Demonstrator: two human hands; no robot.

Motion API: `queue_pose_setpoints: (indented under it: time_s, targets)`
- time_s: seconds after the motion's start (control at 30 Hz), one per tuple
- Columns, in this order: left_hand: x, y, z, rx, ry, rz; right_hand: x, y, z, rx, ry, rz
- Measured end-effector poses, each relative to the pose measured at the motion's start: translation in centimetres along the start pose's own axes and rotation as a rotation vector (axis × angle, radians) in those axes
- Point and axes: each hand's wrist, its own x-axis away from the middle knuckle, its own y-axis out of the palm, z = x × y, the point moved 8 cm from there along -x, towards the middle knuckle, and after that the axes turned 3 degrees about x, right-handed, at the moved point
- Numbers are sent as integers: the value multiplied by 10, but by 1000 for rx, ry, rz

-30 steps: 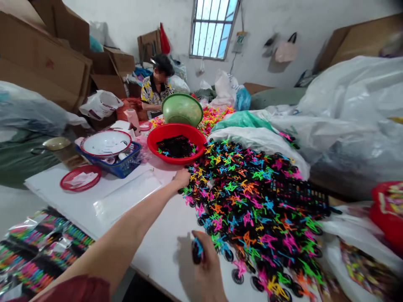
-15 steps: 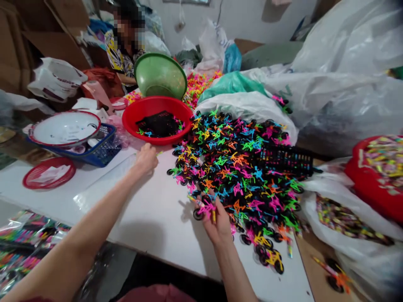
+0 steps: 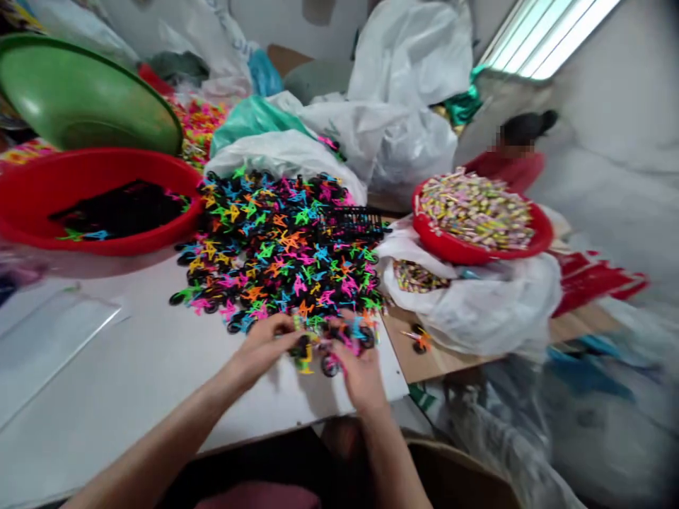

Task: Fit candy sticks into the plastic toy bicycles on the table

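A large heap of small toy bicycles (image 3: 286,247), black-wheeled with bright frames, covers the middle of the white table (image 3: 233,417). At its near edge my left hand (image 3: 268,346) has its fingers closed on a yellow toy bicycle (image 3: 305,357), partly covered by the fingertips. Close beside it, my right hand (image 3: 363,371) is closed around a pink toy bicycle (image 3: 334,359), whose black wheel hangs below the fingers. Both hands are slightly blurred, and the small pieces between them cannot be told apart.
Left stand a red basin (image 3: 106,244) with black pieces and a tilted green basin (image 3: 106,106). Clear plastic (image 3: 58,339) lies on the table. Right, a red basin (image 3: 482,254) of wrapped sticks sits by a white bag (image 3: 477,311). Another person (image 3: 512,159) is beyond.
The view has swung right. My left hand has come from near the clear plastic to the heap's front edge, beside my right hand, and is now at a yellow toy bicycle.
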Motion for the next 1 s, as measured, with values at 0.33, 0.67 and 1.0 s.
queue_pose_setpoints:
  time_s: [0.33, 0.67, 1.0]
  targets:
    - [-125, 230, 80, -808, 517, -236, -67, -212, -8, 984, -440, 377]
    - [-105, 209, 11, -1403, 1003, -333, -48, -184, -8, 1347, -528, 415]
    - [-88, 151, 0, -1426, 1022, -365, -82, -147, 17, 1497, -531, 35]
